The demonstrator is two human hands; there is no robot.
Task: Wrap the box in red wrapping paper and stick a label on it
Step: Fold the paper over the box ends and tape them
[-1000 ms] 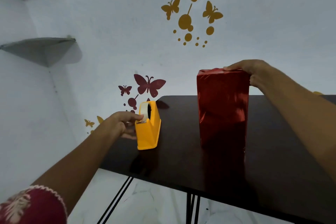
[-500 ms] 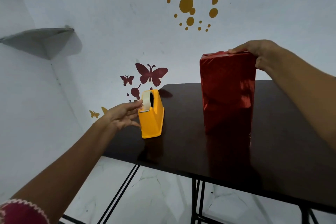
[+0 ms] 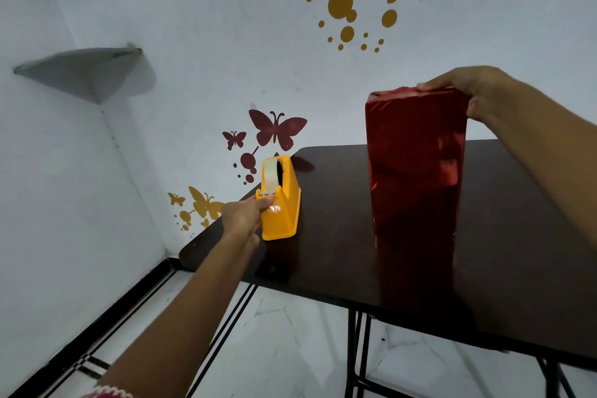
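A tall box wrapped in shiny red paper (image 3: pixel 415 168) stands upright on the dark table (image 3: pixel 339 262). My right hand (image 3: pixel 468 87) rests on its top right edge, fingers pressing the folded paper down and thumb against the side. A yellow tape dispenser (image 3: pixel 284 203) with a roll of clear tape sits near the table's left edge. My left hand (image 3: pixel 244 216) pinches a short strip of clear tape (image 3: pixel 274 207) drawn down from the dispenser's cutter. No label is in view.
The table's left and front edges are close to the dispenser and box. A white wall with butterfly stickers (image 3: pixel 277 128) stands behind, a grey corner shelf (image 3: pixel 87 71) on the left. Black table legs (image 3: pixel 358 349) and pale floor lie below.
My left hand has closed on the tape end and pulled it downward from the cutter. The right hand stays on the box top. The camera has tilted down slightly.
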